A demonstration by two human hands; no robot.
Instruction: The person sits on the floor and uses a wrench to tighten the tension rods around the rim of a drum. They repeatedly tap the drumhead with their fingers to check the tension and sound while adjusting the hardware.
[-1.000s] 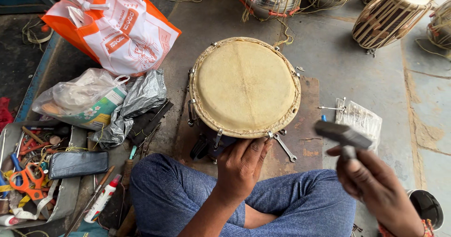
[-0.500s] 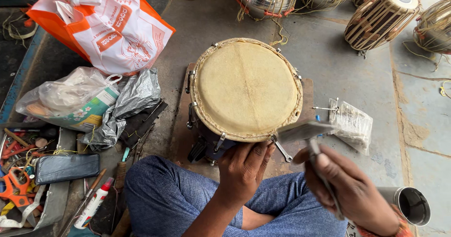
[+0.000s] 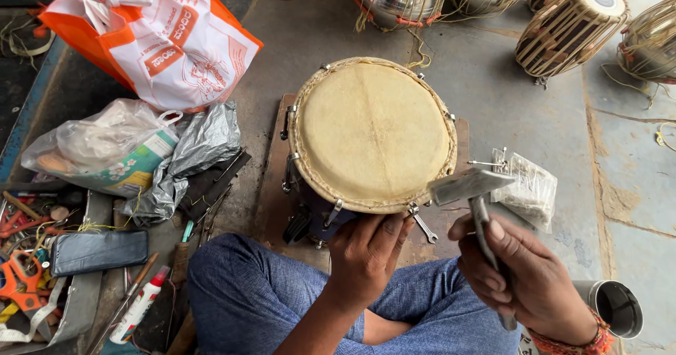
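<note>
Fingers first: my right hand [image 3: 524,281] is curled tight round the handle of a metal hammer [image 3: 479,200], fingers [image 3: 493,256] wrapped all the way so there's no gap showing. The grey head sits raised just beside the drum's right edge; I can't tell if it's touching the rim or hanging a bit above it. The bottom end of the handle pokes out under my palm and gets lost against my wrist.

My left hand [image 3: 366,256] is resting against the near rim of the drum [image 3: 373,133], fingers loosely bent and spread over the edge, not gripping anything. The fingertips drop down the side of the drum, so what they're pressing on is hidden from me.

The drum stands upright on a wooden board [image 3: 271,186] right in front of my crossed legs, pale skin head facing up, metal hooks round the side. A small spanner [image 3: 422,225] lies on the board between my two hands, partly tucked under the rim.

Further out: a clear packet of small metal parts [image 3: 528,186] just right of the hammer head, a metal cup [image 3: 616,306] by my right wrist, cut off near the frame edge. Off to the left there's an orange and white bag [image 3: 162,38], crumpled plastic bags [image 3: 190,158], and a messy tray of tools [image 3: 35,277] that's hard to sort out.
</note>
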